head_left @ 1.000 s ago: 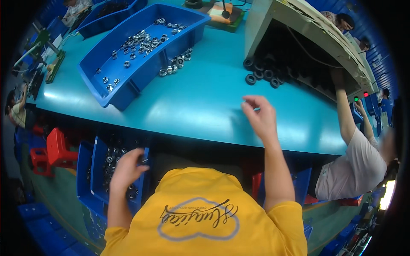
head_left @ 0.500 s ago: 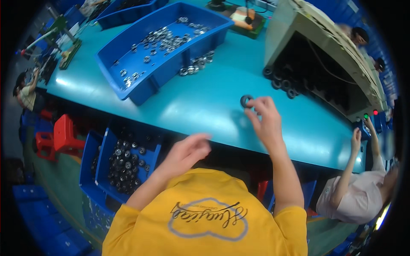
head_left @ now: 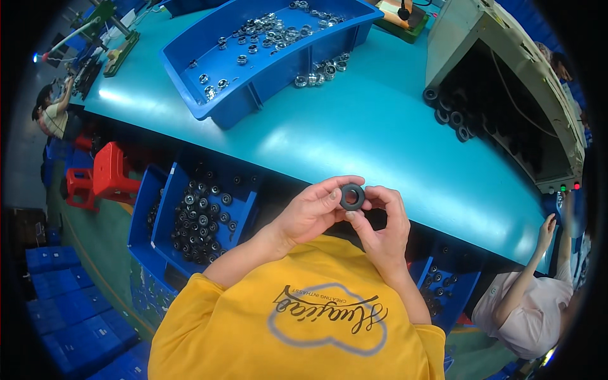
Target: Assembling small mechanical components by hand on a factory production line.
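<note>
In front of my chest, near the table's front edge, a small black rubber tyre (head_left: 353, 207) is held up with its round hole showing. My left hand (head_left: 307, 214) grips it from the left between thumb and fingers. From the other side my right hand (head_left: 385, 231) pinches its right edge, thumb low and fingers above. Both hands are closed on this one tyre. Several more black tyres (head_left: 456, 118) lie at the opening of a beige box-shaped machine (head_left: 456, 47). Shiny silver wheel rims (head_left: 266, 28) are scattered in a large blue bin (head_left: 234, 101).
More rims (head_left: 323, 75) sit on the teal table (head_left: 304, 139) beside the bin. Below the front edge, blue crates (head_left: 163, 244) hold black wheels with silver centres. Red stools (head_left: 114, 171) stand at left. A person in a pale top (head_left: 522, 310) works at right.
My right hand has brought the tyre from above the table back toward my chest. My left hand has moved right and taken hold of it too. The view has shifted.
</note>
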The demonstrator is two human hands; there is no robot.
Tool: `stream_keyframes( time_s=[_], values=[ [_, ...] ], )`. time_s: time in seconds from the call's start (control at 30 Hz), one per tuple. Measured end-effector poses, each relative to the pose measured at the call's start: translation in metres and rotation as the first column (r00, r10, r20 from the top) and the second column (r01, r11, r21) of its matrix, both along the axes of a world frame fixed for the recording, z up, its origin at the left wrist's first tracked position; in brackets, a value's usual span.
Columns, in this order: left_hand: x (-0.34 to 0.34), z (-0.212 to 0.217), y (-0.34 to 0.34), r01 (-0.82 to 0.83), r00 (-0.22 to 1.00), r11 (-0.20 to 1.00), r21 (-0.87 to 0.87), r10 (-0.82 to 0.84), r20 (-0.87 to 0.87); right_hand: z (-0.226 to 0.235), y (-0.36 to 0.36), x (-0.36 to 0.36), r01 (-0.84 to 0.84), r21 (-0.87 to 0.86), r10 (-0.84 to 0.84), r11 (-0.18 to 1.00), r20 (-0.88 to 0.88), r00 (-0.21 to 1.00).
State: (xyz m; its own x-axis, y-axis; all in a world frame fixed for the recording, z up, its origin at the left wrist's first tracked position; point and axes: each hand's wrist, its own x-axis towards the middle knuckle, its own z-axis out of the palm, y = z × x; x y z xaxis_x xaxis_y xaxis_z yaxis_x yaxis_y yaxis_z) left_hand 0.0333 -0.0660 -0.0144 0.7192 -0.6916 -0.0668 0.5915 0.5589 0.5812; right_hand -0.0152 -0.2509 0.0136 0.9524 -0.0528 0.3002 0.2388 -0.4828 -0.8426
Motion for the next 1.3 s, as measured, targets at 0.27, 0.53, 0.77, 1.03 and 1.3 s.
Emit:
stream_keyframes(
  time_s=[0.27, 0.53, 0.77, 1.03, 1.3],
  values=[
    [0.001, -0.004, -0.001, 0.014, 1.000, 1.000, 0.006, -0.014, 0.011, -0.014, 0.000, -0.002, 0.011, 0.193, 0.007, 0.981, -0.095, 0.995],
    [-0.002, 0.002, 0.000, -0.184, 0.976, 0.951, 0.249, 0.146, 0.161, -0.017, 0.000, -0.005, -0.006, 0.434, 0.109, 0.901, -0.213, 0.971],
    [-0.002, 0.021, 0.001, -0.547, 0.702, 0.592, 0.592, -0.061, 0.709, -0.021, -0.005, -0.002, 0.095, 0.796, 0.344, 0.597, -0.362, 0.866],
    [-0.006, 0.012, 0.000, -0.426, 0.799, 0.712, 0.559, 0.005, 0.602, -0.026, -0.005, -0.002, 0.181, 0.849, 0.340, 0.496, -0.382, 0.859],
    [-0.007, 0.007, -0.001, -0.335, 0.875, 0.794, 0.508, 0.061, 0.481, -0.021, -0.004, -0.002, 0.177, 0.877, 0.362, 0.447, -0.358, 0.861]
  ],
)
